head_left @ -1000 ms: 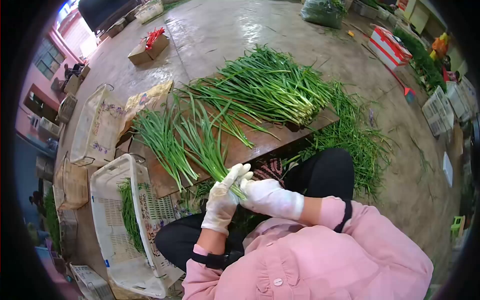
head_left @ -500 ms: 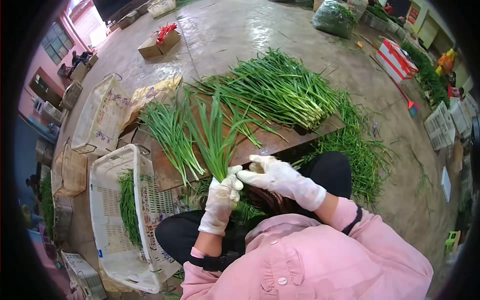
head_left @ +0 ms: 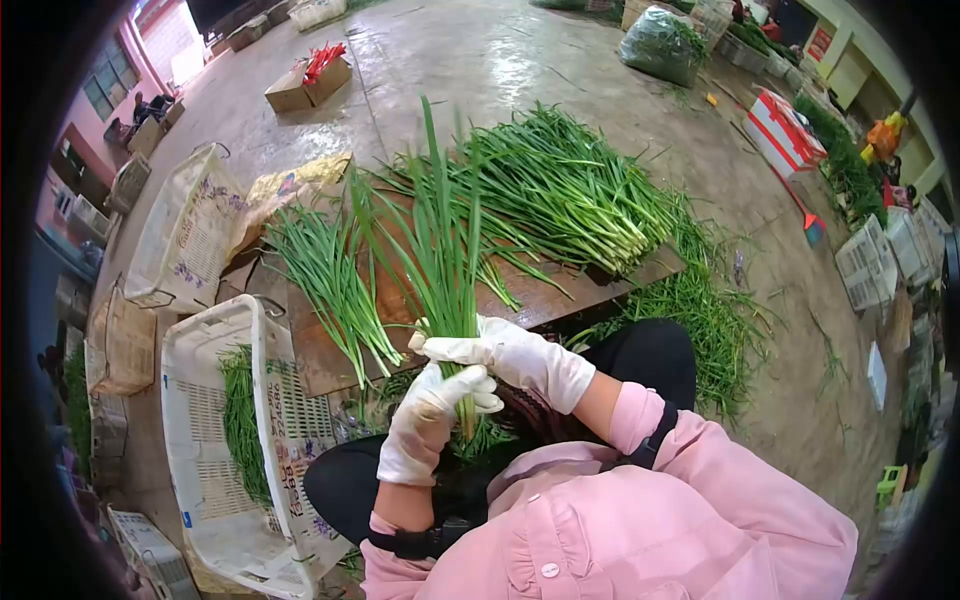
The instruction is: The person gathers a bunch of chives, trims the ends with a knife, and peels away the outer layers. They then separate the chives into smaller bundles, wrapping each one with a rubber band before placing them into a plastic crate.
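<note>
Both hands wear white gloves. My left hand [head_left: 418,418] is closed around the lower stalks of a bunch of garlic chives [head_left: 446,260], whose leaves stand upright and fan out at the top. Just above it, my right hand [head_left: 515,358] wraps the same bunch, its fingers reaching across the stems. Stalk ends show below the left hand. On the brown board [head_left: 545,312] lie a smaller bundle of chives [head_left: 335,285] to the left and a large pile of chives [head_left: 570,190] at the back right.
A white plastic crate [head_left: 210,400] with some greens inside stands at my left; another crate [head_left: 195,225] is behind it. Loose leaves [head_left: 700,335] cover the floor right of the board. Farther off are a cardboard box [head_left: 308,85] and a red-white box [head_left: 785,130].
My right hand has moved left and closed on the chive bunch beside the left hand. The bunch has risen and stands straighter, with stalk ends now showing below. The view has shifted slightly.
</note>
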Demonstrator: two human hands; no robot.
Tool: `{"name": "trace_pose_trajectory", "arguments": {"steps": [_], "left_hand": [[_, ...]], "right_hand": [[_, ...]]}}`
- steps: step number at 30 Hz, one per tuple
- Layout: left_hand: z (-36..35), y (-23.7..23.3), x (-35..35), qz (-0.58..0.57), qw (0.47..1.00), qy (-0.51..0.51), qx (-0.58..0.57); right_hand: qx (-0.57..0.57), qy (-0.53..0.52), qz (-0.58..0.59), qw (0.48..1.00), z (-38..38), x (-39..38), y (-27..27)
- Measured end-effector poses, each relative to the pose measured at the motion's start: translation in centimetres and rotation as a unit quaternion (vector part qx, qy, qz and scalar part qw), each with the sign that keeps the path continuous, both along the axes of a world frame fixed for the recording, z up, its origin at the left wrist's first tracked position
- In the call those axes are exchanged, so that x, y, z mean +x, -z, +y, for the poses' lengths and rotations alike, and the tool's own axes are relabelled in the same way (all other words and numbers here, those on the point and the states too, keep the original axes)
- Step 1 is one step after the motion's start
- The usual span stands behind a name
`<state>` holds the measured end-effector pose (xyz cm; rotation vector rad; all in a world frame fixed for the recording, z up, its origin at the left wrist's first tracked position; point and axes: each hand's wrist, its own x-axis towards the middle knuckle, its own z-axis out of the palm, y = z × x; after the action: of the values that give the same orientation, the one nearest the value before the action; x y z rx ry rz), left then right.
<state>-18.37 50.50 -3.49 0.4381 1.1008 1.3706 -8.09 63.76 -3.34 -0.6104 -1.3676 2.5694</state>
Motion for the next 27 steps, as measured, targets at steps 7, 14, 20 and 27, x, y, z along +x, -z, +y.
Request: {"name": "trace_pose_trajectory", "arguments": {"steps": [7, 14, 20, 27], "left_hand": [[1.1, 3.1, -0.1, -0.13, 0.99, -0.034, -0.047], [1.7, 3.8, -0.2, -0.168, 0.984, -0.034, -0.038], [2.4, 4.2, 0.3, -0.106, 0.991, -0.055, -0.068], [2.4, 5.0, 0.5, -0.062, 0.996, -0.045, -0.039]], "right_hand": [[0.227, -0.084, -0.247, 0.938, 3.3, 0.6, 5.6], [0.431, 0.169, -0.286, 0.839, 4.2, 2.7, 1.4], [0.667, 0.162, -0.106, 0.719, 4.4, 1.5, 0.9], [0.573, 0.113, -0.009, 0.811, 4.9, 0.0, 3.2]]}}
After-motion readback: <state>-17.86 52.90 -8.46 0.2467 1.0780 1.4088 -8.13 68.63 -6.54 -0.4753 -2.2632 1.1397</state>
